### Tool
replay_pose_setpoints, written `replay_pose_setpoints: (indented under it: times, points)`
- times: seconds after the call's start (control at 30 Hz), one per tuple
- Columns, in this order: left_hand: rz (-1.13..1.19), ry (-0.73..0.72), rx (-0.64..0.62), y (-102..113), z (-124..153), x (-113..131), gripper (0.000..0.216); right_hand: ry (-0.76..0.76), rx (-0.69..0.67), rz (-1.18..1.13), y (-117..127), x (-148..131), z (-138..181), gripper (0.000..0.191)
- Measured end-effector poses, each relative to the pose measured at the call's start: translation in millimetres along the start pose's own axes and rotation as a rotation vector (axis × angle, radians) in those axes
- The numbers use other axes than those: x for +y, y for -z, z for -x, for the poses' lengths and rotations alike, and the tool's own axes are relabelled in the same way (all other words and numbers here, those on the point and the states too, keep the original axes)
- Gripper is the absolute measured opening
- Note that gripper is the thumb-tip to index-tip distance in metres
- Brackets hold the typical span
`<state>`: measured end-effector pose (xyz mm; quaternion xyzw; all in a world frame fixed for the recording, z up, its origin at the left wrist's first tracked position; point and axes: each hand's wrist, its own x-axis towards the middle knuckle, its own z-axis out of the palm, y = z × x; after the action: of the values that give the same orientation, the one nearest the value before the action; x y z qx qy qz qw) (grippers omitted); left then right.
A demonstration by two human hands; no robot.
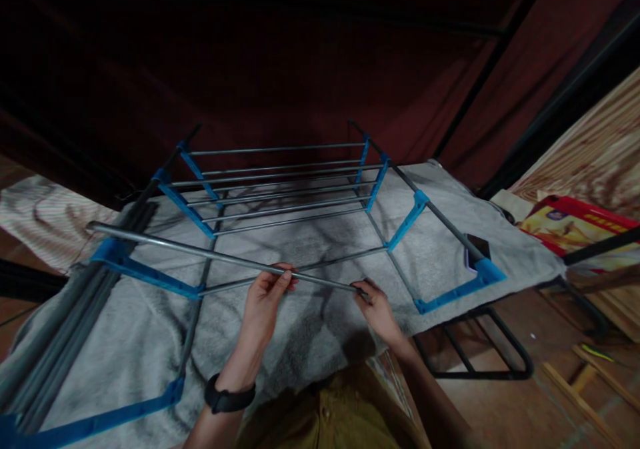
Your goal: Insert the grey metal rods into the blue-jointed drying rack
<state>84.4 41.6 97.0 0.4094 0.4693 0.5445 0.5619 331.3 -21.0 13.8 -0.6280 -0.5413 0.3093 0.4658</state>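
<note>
In the head view, the left hand (pixel 267 295) pinches a grey metal rod (pixel 215 256) between thumb and fingers, partway along its length. The right hand (pixel 375 305) is closed around the rod's nearer end, its fingertips curled over the tip. The rod slants from the right hand up to the left, and its far end passes above a blue bracket (pixel 155 279); the light is dim there, so I cannot tell whether the two touch.

Behind and around the hands stands a rack frame (pixel 453 225) of grey tubes and blue plastic pieces, resting on a grey blanket (pixel 320 335). Several thin crossbars (pixel 280 207) span its far part, running from one side to the other. A bundle of grey tubes (pixel 75 332) lies on the blanket at the left edge. At the right, a phone (pixel 481 244) lies beside the frame's side tube, near a blue corner piece (pixel 457 293).

A black wristband (pixel 227 395) circles the left wrist. Beyond the blanket's right edge sits a red and yellow package (pixel 575 225), and a dark red curtain (pixel 280 69) hangs at the back.
</note>
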Motion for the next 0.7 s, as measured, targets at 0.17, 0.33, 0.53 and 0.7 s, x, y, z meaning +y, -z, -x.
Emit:
replay_pose_setpoints:
  times: [0.17, 0.33, 0.53, 0.7]
  points:
    - [0.039, 0.029, 0.026, -0.2, 2.6, -1.7, 0.041, 0.086, 0.172, 0.176, 7.9, 13.3, -7.9, 0.023]
    - [0.110, 0.050, 0.078, -2.7, 5.9, -6.0, 0.042, 0.011, 0.382, 0.135, 15.2, 31.0, -13.2, 0.026]
    - [0.140, 0.045, 0.073, -8.8, 7.8, -9.0, 0.038, -0.231, 0.559, -0.275, 20.1, 50.6, -18.8, 0.046]
    - [0.145, 0.067, 0.051, -17.1, 9.8, -14.0, 0.037, -0.308, 0.605, -0.759, 25.4, 53.4, -24.5, 0.037]
